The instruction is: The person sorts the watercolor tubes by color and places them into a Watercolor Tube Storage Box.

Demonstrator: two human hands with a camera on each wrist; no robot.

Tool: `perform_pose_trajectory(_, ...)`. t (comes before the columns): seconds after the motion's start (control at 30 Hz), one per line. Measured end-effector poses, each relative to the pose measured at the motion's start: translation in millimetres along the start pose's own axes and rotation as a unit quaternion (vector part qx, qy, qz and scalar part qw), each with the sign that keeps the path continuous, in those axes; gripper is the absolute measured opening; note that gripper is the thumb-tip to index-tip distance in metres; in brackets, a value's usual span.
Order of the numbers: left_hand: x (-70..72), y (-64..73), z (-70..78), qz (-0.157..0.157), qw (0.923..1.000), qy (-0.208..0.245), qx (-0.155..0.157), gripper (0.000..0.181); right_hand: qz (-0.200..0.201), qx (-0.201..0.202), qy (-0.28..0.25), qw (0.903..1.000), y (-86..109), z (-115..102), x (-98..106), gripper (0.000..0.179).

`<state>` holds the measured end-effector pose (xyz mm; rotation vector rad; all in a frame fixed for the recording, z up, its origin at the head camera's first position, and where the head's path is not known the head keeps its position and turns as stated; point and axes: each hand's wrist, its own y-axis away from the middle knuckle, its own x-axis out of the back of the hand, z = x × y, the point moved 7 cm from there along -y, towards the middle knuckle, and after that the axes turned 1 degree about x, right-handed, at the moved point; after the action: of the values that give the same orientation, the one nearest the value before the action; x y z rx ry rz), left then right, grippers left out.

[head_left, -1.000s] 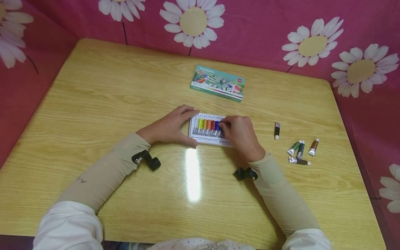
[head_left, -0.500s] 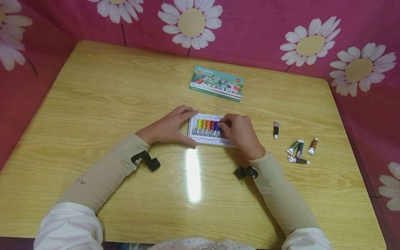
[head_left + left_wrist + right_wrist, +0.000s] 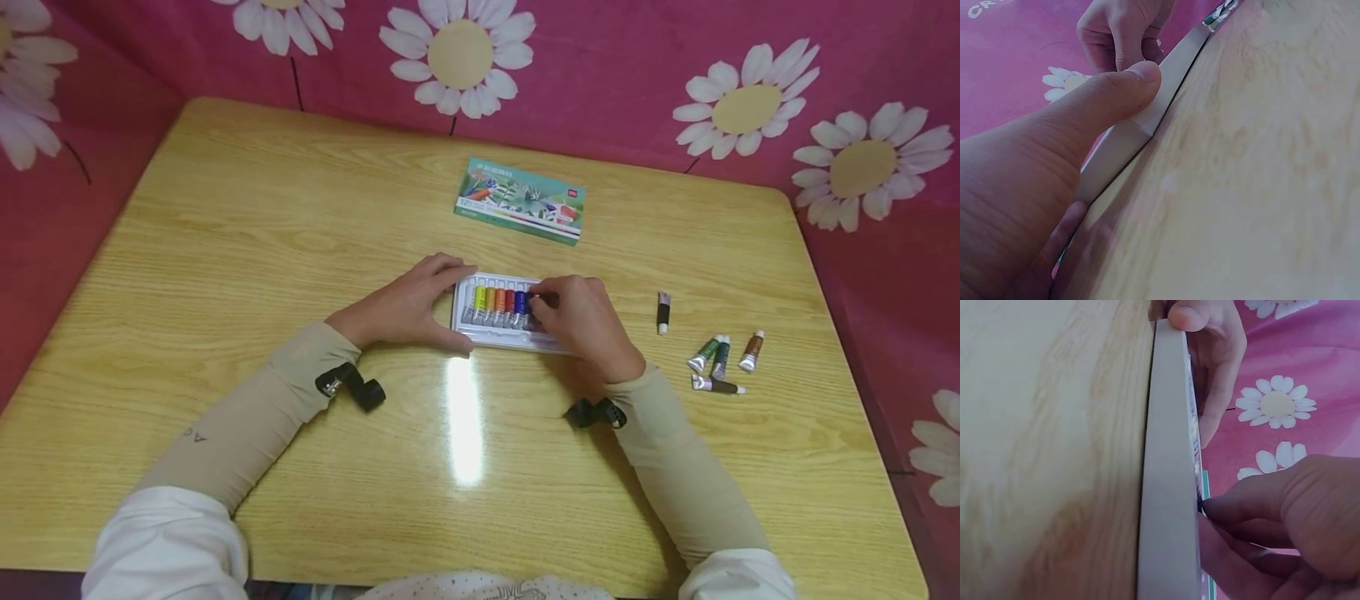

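Note:
A white tray (image 3: 495, 337) of paint tubes lies mid-table in the head view, with a row of yellow, ochre, orange, red and blue tubes in it. My left hand (image 3: 405, 307) holds the tray's left end, thumb on the near edge and fingers on the far one. Toward the tray's right end, my right hand (image 3: 588, 321) pinches a dark blue paint tube (image 3: 530, 303) between thumb and fingers. That hand hides the tray's right part. In the right wrist view, the thumb tip presses close to the tray's side wall (image 3: 1169, 456).
Behind the tray lies a green illustrated paint box (image 3: 520, 200). To the right are a black tube (image 3: 663, 313), a brown tube (image 3: 752, 351), a dark-banded tube (image 3: 717, 385) and two green tubes (image 3: 705, 354). Flowered pink cloth (image 3: 615, 83) stands behind the table.
My right hand has shifted slightly to the right, and more of the dark blue tube shows beside its fingertips. The left hand and the tray stay in place.

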<state>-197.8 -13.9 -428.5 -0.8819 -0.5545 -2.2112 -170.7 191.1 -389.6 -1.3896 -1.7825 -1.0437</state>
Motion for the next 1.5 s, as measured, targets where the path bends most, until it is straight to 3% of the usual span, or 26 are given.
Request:
perform_pose_trajectory(0.23, -0.1, 0.5, 0.8, 0.0, 1.0, 0.0, 0.003, 0.116, -0.019, -0.002, -0.009, 0.9998, 2.2, -0.6, -0.9, 0.037)
perform_pose_trajectory(0.73, 0.1, 1.1, 2.1, 0.003, 1.0, 0.001, 0.002, 0.116, -0.011, 0.023, -0.006, 0.9997, 3.7, -1.2, 2.8, 0.033)
perform_pose_trajectory(1.5, 0.3, 0.4, 2.3, 0.005, 1.0, 0.0, -0.003, 0.116, 0.071, 0.015, 0.01, 0.9973, 7.7, 14.9, 46.5, 0.031)
